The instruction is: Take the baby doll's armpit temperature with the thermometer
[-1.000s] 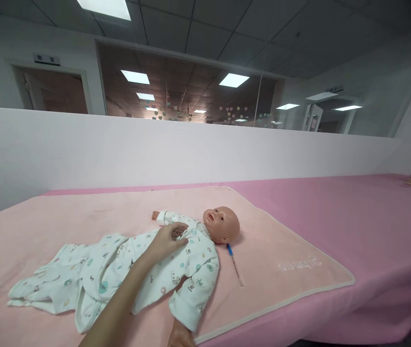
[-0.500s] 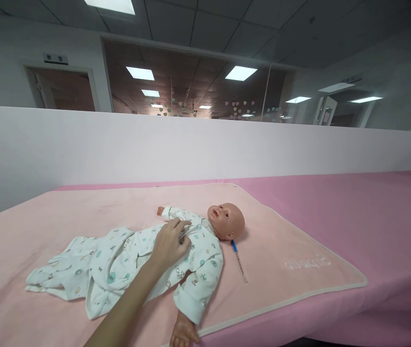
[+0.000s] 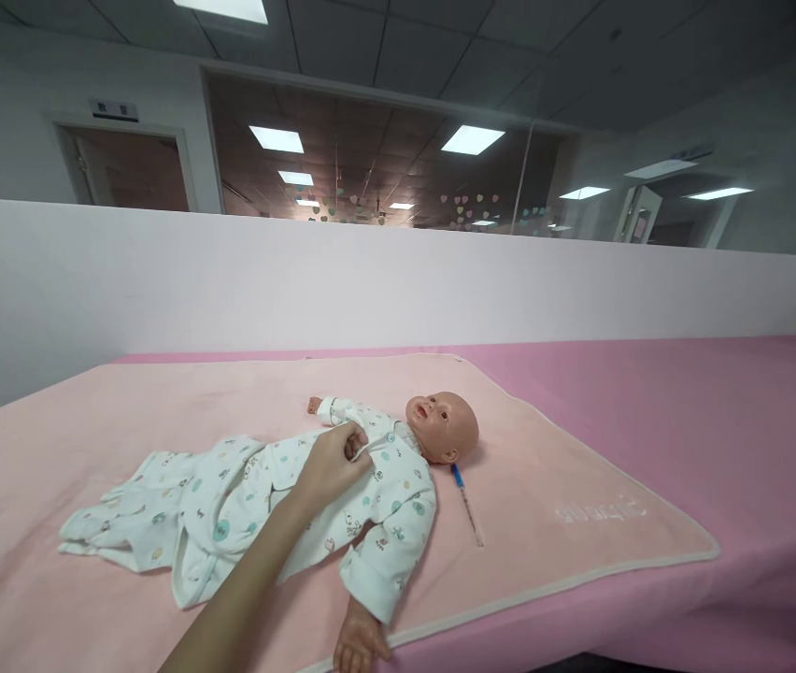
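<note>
The doll is lying on its back, its head pointing to the right of the view and its body extending to the left. It is wearing a white printed garment, whose lower end is spreading loosely across the blanket.

The left hand is reaching in from the lower edge and is resting at the chest front of the garment. The doll's trunk is lying directly beneath this hand; the head is lying beyond it to the right, near but apart from the fingers. The fingers are curling inward and the thumb is lying close to them, against the cloth. Whether a fold of fabric is being pinched between them cannot be told, as the hand is hiding the contact.

The doll's near arm is stretching toward the viewer, its hand lying at the blanket's pale edging. The far arm is pointing away, its sleeve ending just short of the small far hand.

A thin clear stick with a blue end is lying on the blanket, the blue end just beside the doll's head. The blanket is lying over a pink cover, and a low white wall is standing behind.
</note>
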The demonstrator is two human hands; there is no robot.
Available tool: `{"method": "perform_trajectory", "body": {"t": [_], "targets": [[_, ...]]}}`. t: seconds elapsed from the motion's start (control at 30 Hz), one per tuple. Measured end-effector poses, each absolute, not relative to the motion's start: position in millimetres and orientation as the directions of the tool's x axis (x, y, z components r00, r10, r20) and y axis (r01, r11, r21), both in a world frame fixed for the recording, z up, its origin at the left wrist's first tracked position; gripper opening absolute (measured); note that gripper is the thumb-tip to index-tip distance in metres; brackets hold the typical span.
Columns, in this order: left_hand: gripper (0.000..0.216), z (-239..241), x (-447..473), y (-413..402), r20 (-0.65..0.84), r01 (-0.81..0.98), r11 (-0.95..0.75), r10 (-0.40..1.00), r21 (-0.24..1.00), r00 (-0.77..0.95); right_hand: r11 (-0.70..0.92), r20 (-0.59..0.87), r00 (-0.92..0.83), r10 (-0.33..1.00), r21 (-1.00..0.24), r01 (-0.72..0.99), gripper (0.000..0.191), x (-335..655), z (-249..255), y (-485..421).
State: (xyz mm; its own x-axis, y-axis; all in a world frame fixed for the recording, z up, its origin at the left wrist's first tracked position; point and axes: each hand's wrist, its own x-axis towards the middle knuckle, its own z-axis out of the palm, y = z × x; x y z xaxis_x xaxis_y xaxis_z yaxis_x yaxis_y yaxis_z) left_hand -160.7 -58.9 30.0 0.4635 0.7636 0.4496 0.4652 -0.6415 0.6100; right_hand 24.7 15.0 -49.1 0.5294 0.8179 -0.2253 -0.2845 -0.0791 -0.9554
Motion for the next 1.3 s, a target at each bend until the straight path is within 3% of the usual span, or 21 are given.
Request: {"method": "perform_trajectory", "body": {"t": [0.07, 0.17, 0.23, 0.37, 0.5, 0.67, 0.77, 0.83, 0.97, 1.07, 1.13, 1.23, 1.3], "targets": [[0.011, 34.1, -165.4, -55.5, 0.352, 0.407, -0.568, 0.796, 0.715, 0.492, -0.064, -0.207, 0.564, 0.799, -0.963, -0.263, 0.052, 30.0, -35.9, 28.1], [0.018, 39.7, -173.2, -50.9, 0.243, 0.329, -0.473, 0.801, 0.817, 0.547, 0.086, 0.121, 0.485, 0.866, -0.992, 0.093, 0.053, 30.9, -38.3, 37.1], [0.023, 41.7, -176.9, -48.7, 0.211, 0.281, -0.438, 0.785, 0.854, 0.583, 0.206, 0.322, 0.376, 0.869, -0.925, 0.318, 0.045, 31.4, -44.2, 37.9], [0.026, 41.9, -180.3, -46.2, 0.197, 0.215, -0.4, 0.766, 0.891, 0.611, 0.246, 0.468, 0.441, 0.766, -0.847, 0.471, 0.038, 34.9, -51.3, 30.6], [0.023, 41.9, -182.2, -45.7, 0.162, 0.197, -0.352, 0.768, 0.915, 0.619, 0.164, 0.519, 0.605, 0.603, -0.823, 0.543, 0.046, 36.2, -50.7, 23.8], [0.022, 43.4, -182.8, -46.7, 0.166, 0.223, -0.373, 0.77, 0.901, 0.616, 0.304, 0.548, 0.431, 0.717, -0.802, 0.515, 0.045, 30.2, -42.8, 27.4], [0.021, 43.5, -181.9, -47.1, 0.192, 0.208, -0.404, 0.749, 0.891, 0.634, 0.298, 0.509, 0.384, 0.77, -0.82, 0.489, 0.045, 26.6, -38.5, 28.7], [0.019, 43.2, -181.6, -47.2, 0.192, 0.203, -0.424, 0.72, 0.883, 0.666, 0.251, 0.492, 0.46, 0.739, -0.835, 0.49, 0.046, 25.6, -37.4, 26.9], [0.02, 40.7, -181.3, -46.2, 0.174, 0.22, -0.438, 0.696, 0.872, 0.696, 0.091, 0.444, 0.713, 0.543, -0.875, 0.475, 0.055, 25.2, -40.5, 20.6], [0.019, 38.4, -180.9, -45.1, 0.191, 0.215, -0.448, 0.701, 0.868, 0.687, 0.0, 0.385, 0.791, 0.475, -0.899, 0.438, 0.056, 26.5, -45.9, 18.5], [0.018, 37.6, -180.9, -44.7, 0.201, 0.207, -0.455, 0.697, 0.866, 0.689, 0.036, 0.361, 0.746, 0.559, -0.91, 0.413, 0.053, 29.0, -48.9, 19.9], [0.017, 37.7, -181.4, -44.5, 0.208, 0.193, -0.456, 0.689, 0.869, 0.694, 0.183, 0.365, 0.538, 0.76, -0.914, 0.363, 0.047, 33.7, -50.3, 25.8], [0.017, 38.0, -182.0, -44.3, 0.207, 0.178, -0.448, 0.683, 0.876, 0.7, 0.263, 0.392, 0.425, 0.816, -0.906, 0.331, 0.043, 35.4, -49.9, 30.9]]}}
